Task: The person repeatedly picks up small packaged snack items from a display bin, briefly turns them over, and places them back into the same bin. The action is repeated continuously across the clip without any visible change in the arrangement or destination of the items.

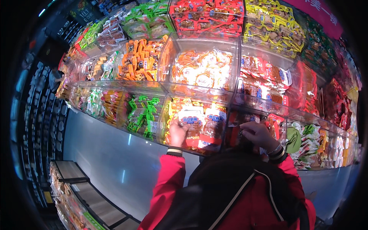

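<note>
My left hand reaches into a see-through bin in the front row. Its fingers are closed on the near-left edge of a flat snack packet with a white and blue label. Just right of that lies another such packet, over red-edged packets in the same bin. My right hand is over the neighbouring bin, its fingers curled together. What they hold, if anything, is hidden. Close to its fingertips are dark and red packets. Both sleeves are red with dark striped cuffs.
Tiered see-through bins rise ahead, with orange packets, red packets and yellow packets. Green packets fill a bin to the left. A pale front panel drops below the bins. A low shelf stands at the lower left.
</note>
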The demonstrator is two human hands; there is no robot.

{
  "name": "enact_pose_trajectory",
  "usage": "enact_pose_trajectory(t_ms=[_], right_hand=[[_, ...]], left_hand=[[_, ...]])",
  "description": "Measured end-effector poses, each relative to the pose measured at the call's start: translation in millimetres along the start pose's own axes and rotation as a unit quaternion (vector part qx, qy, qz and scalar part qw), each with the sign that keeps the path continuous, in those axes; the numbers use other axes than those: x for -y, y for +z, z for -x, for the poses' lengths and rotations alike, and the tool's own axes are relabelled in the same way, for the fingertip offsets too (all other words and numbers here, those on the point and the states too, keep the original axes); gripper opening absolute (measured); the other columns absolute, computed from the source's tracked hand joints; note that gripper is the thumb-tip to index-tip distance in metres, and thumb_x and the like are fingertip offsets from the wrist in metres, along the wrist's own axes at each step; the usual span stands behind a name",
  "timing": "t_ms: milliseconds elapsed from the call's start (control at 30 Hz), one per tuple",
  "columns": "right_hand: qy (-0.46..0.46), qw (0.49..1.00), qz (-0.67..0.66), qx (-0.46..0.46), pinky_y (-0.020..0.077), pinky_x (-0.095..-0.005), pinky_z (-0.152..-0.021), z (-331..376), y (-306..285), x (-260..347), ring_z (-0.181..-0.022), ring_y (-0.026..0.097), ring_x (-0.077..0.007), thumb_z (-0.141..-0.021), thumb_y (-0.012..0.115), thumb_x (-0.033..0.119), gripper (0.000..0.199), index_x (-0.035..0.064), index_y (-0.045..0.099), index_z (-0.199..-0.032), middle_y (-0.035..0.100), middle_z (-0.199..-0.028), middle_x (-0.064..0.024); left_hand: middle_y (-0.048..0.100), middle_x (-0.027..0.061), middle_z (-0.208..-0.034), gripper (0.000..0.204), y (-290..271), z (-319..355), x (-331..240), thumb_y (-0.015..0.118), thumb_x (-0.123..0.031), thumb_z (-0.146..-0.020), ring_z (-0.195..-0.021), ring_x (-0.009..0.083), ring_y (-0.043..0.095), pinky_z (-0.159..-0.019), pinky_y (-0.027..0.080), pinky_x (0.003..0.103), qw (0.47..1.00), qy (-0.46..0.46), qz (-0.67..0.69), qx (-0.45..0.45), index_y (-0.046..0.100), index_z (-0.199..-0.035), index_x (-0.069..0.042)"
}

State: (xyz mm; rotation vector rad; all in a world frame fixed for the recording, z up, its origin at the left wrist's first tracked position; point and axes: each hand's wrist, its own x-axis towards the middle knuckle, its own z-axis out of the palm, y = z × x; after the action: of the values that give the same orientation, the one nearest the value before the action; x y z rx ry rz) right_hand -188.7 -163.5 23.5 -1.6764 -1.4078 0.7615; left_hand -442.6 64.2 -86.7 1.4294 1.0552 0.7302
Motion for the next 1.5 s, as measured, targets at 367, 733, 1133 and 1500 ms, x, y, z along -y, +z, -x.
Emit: enact_pose_trajectory(t_ms=[367,733,1133,1500], right_hand=[[0.057,0.975,-0.211,-0.034,0.0477,-0.0266,-0.078,-4,24,17,-0.09,0.059,-0.0146,-0.086,0.055,0.011,0.029,0.0003,0.053,-0.112,0.062,-0.095,-0.0077],[0.093,0.854,-0.495,-0.13,0.0441,-0.0198,-0.069,-11,27,32,-0.079,0.051,-0.0057,-0.093,0.043,0.015,0.024,0.0016,0.052,-0.11,0.057,-0.084,-0.0006],[0.103,0.911,-0.327,-0.231,0.0427,-0.0211,-0.06,1,20,15,-0.068,0.05,-0.0049,-0.084,0.056,0.009,0.016,-0.0006,0.057,-0.097,0.056,-0.074,0.0001],[0.051,0.964,-0.202,-0.165,0.0454,-0.0284,-0.075,6,24,10,-0.087,0.055,-0.0134,-0.082,0.059,0.013,0.037,0.0008,0.043,-0.114,0.058,-0.096,-0.0088]], left_hand=[[0.063,0.0121,-0.098,0.029,-7,6,-111,0.057,0.006,-0.077,-0.087,0.02,0.062,-0.08,0.051,0.033,0.919,-0.009,0.372,0.131,0.054,-0.105,0.001],[0.054,0.0149,-0.117,0.039,86,42,-131,0.048,0.001,-0.085,-0.107,0.0248,0.054,-0.092,0.045,0.038,0.844,-0.078,0.453,0.275,0.042,-0.123,0.002],[0.055,0.0123,-0.115,0.038,118,55,-127,0.046,0.0,-0.087,-0.106,0.0219,0.054,-0.091,0.045,0.035,0.828,-0.114,0.463,0.297,0.042,-0.124,0.0],[0.051,0.0091,-0.116,0.045,137,69,-124,0.048,0.004,-0.085,-0.105,0.0173,0.051,-0.091,0.042,0.031,0.905,-0.07,0.331,0.258,0.036,-0.127,-0.005]])
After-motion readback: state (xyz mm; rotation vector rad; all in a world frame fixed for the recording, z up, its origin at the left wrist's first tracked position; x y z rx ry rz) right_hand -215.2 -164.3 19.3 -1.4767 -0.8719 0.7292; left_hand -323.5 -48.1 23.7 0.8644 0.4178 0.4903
